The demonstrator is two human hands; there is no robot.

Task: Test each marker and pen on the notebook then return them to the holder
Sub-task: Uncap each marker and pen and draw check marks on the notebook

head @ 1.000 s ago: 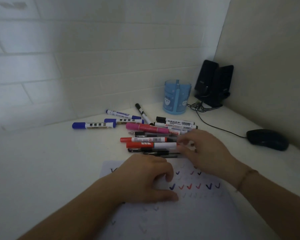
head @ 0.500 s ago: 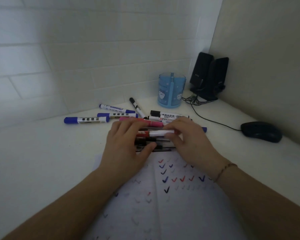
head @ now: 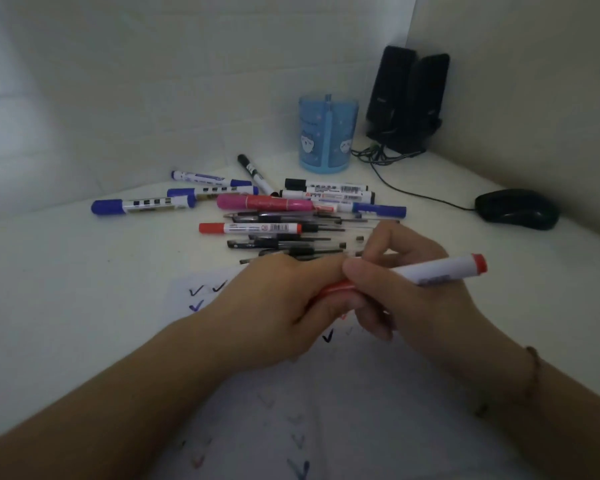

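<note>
From the head camera, your left hand [head: 284, 306] and right hand [head: 406, 289] both grip one red-and-white marker [head: 433, 271] above the notebook [head: 343, 420], left fingers closed round its red cap end, right fingers pinching the white barrel. Your hands hide much of the ticked page. Beyond them a pile of markers and pens [head: 274, 220] lies loose on the desk [head: 66, 306]. The blue holder [head: 326, 133] stands behind the pile, beside black speakers [head: 409, 102]. A black mouse [head: 516, 209] sits well to the right.
</note>
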